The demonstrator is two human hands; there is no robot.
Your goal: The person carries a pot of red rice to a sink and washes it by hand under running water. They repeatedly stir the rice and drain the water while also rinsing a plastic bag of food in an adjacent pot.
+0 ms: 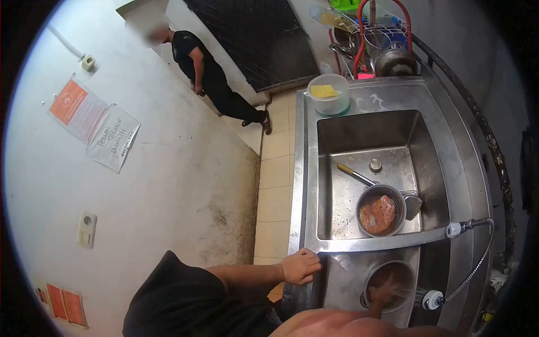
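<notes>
My left hand [300, 266] is curled over the front edge of the steel sink [306, 202], near the divider between its two basins. In the nearer basin stands a round metal pot [414, 275]. My right hand [384, 293] reaches down into it with fingers spread, partly blurred. Beside the pot, a white spray head [432, 300] on a coiled hose points at it, with what looks like water running out. The farther basin holds a saucepan [403, 210] containing reddish liquid and a red-orange lump. A yellow-tipped handle [353, 172] lies next to that pan.
A clear tub [336, 104] with a yellow sponge stands on the far counter corner. Behind it, a red-framed rack [407, 22] carries pots and bottles. A second white tap head [453, 229] sits near the divider. A person in black [205, 73] stands by the wall at the far left.
</notes>
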